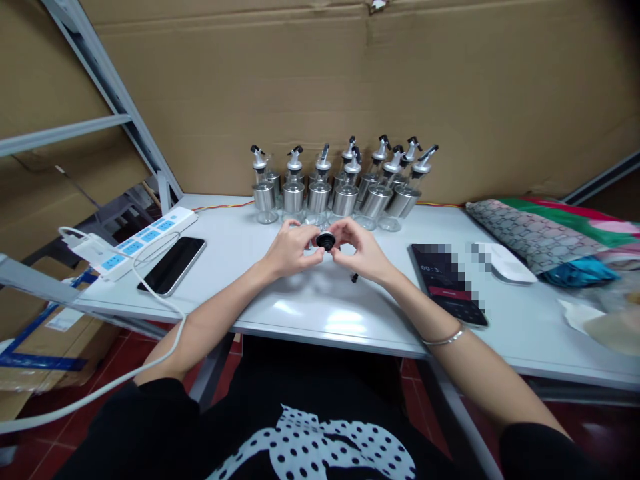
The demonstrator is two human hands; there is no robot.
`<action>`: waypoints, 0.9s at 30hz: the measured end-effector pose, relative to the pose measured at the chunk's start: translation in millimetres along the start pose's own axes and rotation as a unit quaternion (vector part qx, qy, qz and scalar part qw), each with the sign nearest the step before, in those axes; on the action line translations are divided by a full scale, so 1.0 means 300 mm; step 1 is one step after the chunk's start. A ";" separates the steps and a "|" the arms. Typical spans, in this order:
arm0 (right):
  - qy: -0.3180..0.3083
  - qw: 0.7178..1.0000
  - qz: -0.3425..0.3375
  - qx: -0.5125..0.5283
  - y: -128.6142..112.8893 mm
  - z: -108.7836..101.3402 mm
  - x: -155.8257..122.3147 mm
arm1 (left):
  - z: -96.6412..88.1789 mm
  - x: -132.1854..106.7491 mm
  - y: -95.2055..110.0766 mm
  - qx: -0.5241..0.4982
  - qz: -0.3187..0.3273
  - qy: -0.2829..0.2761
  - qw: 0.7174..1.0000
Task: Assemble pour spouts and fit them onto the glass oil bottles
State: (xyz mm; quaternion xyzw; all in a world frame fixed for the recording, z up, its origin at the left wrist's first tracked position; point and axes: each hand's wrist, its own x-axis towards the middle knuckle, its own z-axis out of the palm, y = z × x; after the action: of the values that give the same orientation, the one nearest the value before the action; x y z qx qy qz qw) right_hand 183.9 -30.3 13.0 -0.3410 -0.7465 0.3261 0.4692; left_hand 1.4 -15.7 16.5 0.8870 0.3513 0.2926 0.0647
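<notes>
Between my two hands, above the table's middle, is a bottle pourer stopper point(326, 241), its black ribbed plug turned toward me. My left hand point(295, 250) pinches it from the left with thumb and fingers. From the right, my right hand point(361, 250) grips the same stopper. A small black piece point(355, 277) lies on the white table point(310, 303) just below my right hand. Behind my hands stand several glass oil bottles with steel sleeves point(319, 197), most topped with silver and black pourers. The stopper's far side is hidden.
At left lie a smartphone point(175, 265) and a power strip point(150, 240) with a white cable point(177, 333) crossing over my left forearm. A second phone point(445, 283), a white object point(510, 263) and patterned bags point(520, 230) are at right. Cardboard point(300, 80) walls the back.
</notes>
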 end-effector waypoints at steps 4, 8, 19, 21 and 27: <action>-0.001 1.000 0.000 -0.016 0.005 -0.001 0.001 | -0.002 0.000 0.004 -0.003 -0.013 -0.015 1.000; -0.001 1.000 -0.004 -0.022 0.008 -0.001 0.001 | -0.003 0.001 0.007 0.004 -0.013 -0.016 1.000; -0.008 0.999 0.011 -0.044 -0.013 0.001 -0.004 | 0.009 -0.001 0.008 -0.010 -0.001 -0.014 1.000; -0.011 0.999 0.015 -0.047 -0.016 0.000 -0.005 | 0.009 -0.002 0.008 -0.008 0.000 -0.014 1.000; -0.025 0.998 0.027 -0.051 -0.020 -0.001 -0.006 | 0.010 -0.001 0.009 0.006 0.000 -0.012 1.000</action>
State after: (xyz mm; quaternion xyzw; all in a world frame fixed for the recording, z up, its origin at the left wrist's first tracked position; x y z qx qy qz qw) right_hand 183.5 -35.0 17.2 -0.3766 -0.7640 0.3088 0.4233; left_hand 4.5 -17.7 14.9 0.8907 0.3526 0.2798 0.0634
